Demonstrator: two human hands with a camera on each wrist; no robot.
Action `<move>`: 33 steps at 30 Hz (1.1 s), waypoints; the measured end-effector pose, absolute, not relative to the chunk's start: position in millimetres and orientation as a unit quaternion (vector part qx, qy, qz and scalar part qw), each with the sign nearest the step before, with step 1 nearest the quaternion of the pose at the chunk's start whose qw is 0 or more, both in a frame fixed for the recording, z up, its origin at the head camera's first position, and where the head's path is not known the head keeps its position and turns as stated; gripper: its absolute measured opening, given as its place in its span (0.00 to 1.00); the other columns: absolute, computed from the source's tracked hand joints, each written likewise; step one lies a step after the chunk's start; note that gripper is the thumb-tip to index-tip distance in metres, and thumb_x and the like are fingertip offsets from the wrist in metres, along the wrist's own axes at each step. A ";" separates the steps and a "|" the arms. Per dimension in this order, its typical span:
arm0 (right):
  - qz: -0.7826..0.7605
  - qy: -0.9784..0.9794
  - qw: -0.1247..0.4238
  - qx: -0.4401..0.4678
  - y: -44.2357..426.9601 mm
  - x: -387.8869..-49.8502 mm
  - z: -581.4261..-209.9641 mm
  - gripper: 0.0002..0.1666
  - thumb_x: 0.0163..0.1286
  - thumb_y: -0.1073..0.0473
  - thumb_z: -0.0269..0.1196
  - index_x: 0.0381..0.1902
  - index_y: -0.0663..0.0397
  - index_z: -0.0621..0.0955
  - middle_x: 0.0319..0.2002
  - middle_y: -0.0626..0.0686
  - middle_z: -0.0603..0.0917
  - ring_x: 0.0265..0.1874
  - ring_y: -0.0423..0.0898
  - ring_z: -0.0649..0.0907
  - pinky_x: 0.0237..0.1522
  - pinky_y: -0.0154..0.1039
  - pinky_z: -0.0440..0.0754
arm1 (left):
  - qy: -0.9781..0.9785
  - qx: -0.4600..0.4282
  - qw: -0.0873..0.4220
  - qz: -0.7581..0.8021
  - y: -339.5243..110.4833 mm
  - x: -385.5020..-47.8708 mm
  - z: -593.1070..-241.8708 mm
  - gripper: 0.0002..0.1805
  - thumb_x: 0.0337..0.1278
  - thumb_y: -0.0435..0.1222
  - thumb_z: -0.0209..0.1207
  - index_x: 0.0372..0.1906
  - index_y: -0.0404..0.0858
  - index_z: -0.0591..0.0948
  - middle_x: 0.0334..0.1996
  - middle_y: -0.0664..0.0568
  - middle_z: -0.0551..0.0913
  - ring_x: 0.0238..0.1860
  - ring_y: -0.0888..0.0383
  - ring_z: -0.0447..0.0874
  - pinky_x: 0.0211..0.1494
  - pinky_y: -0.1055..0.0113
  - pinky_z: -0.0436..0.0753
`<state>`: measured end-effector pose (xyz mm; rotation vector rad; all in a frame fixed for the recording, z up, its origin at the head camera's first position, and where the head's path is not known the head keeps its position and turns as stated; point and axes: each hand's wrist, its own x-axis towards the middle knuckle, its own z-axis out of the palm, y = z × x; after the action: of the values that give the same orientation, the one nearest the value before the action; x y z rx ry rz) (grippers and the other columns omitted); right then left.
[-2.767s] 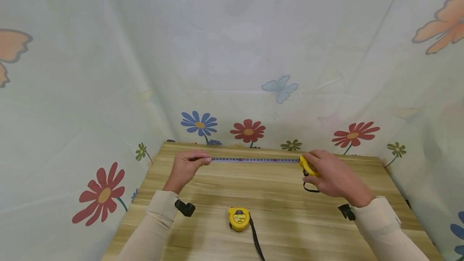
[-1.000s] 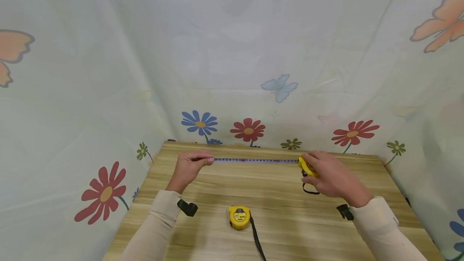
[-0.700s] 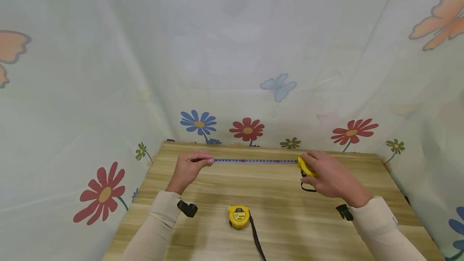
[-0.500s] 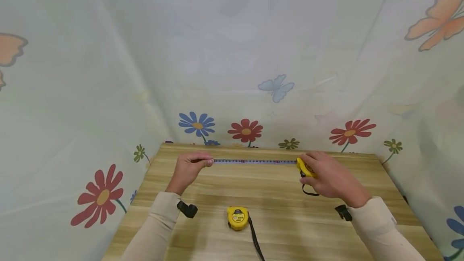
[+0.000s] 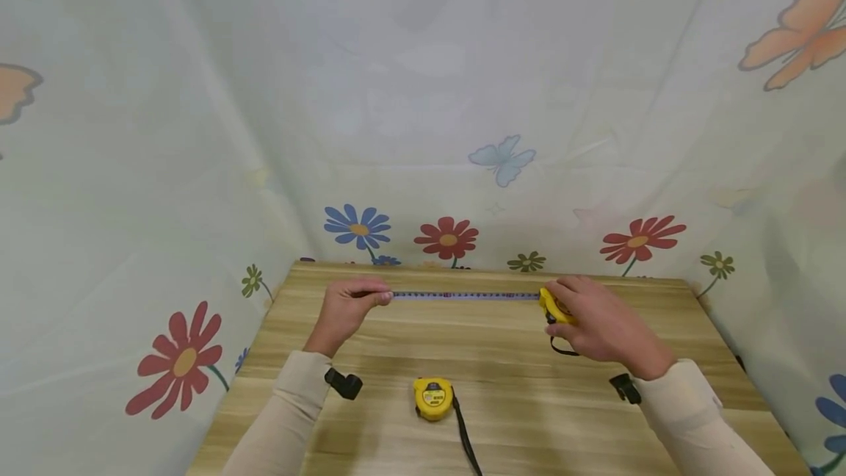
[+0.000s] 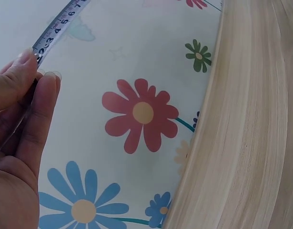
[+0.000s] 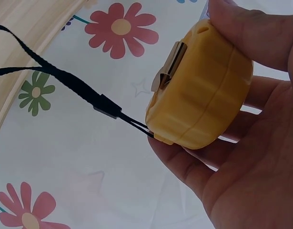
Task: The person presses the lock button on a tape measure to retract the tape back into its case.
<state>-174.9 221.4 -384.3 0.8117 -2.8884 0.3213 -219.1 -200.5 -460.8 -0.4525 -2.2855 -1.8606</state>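
Note:
In the head view my left hand (image 5: 349,311) pinches the free end of a white measuring blade (image 5: 472,296) between thumb and fingers. The left wrist view shows that blade (image 6: 58,28) leaving the fingertips near its lowest numbers. My right hand (image 5: 601,322) grips the yellow tape measure (image 5: 552,307) that the blade runs out of. Close up in the right wrist view, the yellow case (image 7: 198,90) has a metal clip and a black strap (image 7: 75,83). The blade is stretched straight between both hands. A second yellow tape measure (image 5: 433,398) lies on the table, nearer the person.
A wood-grain table (image 5: 522,410) lies under the hands. The second tape's black strap (image 5: 466,438) trails toward the front. Pale curtains (image 5: 410,116) printed with flowers and butterflies close off the back and both sides. A black band piece (image 5: 344,383) sits at the left wrist.
The left hand has shifted slightly right and the right hand slightly left, so the visible stretch of blade is a little shorter. Both grips are unchanged.

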 end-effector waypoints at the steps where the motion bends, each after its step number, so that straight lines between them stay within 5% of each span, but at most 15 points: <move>1: 0.105 -0.956 0.062 0.269 221.1 -174.8 -384.5 0.34 0.65 0.50 0.75 0.64 0.60 0.79 0.55 0.57 0.84 0.45 0.50 0.81 0.48 0.51 0.86 | -0.764 -0.152 0.079 -0.622 -200.2 -218.9 -461.1 0.07 0.62 0.31 0.70 0.43 0.31 0.91 0.46 0.38 0.91 0.40 0.63 0.91 0.48 0.63 0.91; 12: 0.107 -0.954 0.059 0.272 221.2 -175.1 -385.5 0.33 0.65 0.50 0.75 0.63 0.59 0.79 0.54 0.56 0.84 0.44 0.49 0.81 0.46 0.49 0.85 | -0.766 -0.144 0.074 -0.622 -197.4 -216.6 -460.1 0.07 0.62 0.31 0.70 0.42 0.33 0.92 0.48 0.33 0.89 0.41 0.64 0.90 0.49 0.62 0.91; 19: 0.108 -0.957 0.056 0.265 220.4 -172.9 -384.0 0.32 0.66 0.49 0.75 0.62 0.57 0.79 0.55 0.56 0.84 0.43 0.47 0.80 0.44 0.47 0.84 | -0.767 -0.152 0.079 -0.619 -195.9 -216.6 -459.6 0.07 0.62 0.31 0.70 0.42 0.32 0.91 0.45 0.45 0.92 0.41 0.63 0.90 0.48 0.65 0.90; 26: 0.103 -0.954 0.064 0.275 217.7 -172.7 -383.5 0.34 0.65 0.49 0.75 0.64 0.59 0.79 0.56 0.57 0.84 0.46 0.50 0.81 0.47 0.50 0.86 | -0.771 -0.144 0.083 -0.614 -196.9 -216.2 -460.2 0.05 0.62 0.32 0.70 0.41 0.35 0.92 0.48 0.35 0.90 0.42 0.64 0.90 0.48 0.63 0.91; 33: 0.104 -0.953 0.069 0.275 218.2 -172.4 -384.6 0.34 0.65 0.50 0.75 0.64 0.60 0.79 0.55 0.57 0.84 0.46 0.50 0.82 0.48 0.51 0.86 | -0.775 -0.138 0.082 -0.611 -194.9 -215.7 -457.6 0.06 0.62 0.32 0.71 0.41 0.36 0.92 0.46 0.43 0.92 0.42 0.63 0.90 0.49 0.61 0.91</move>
<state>-172.4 218.2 -384.6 0.8272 -2.8699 0.3127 -215.7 -194.9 -457.6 -0.4111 -2.3160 -1.8270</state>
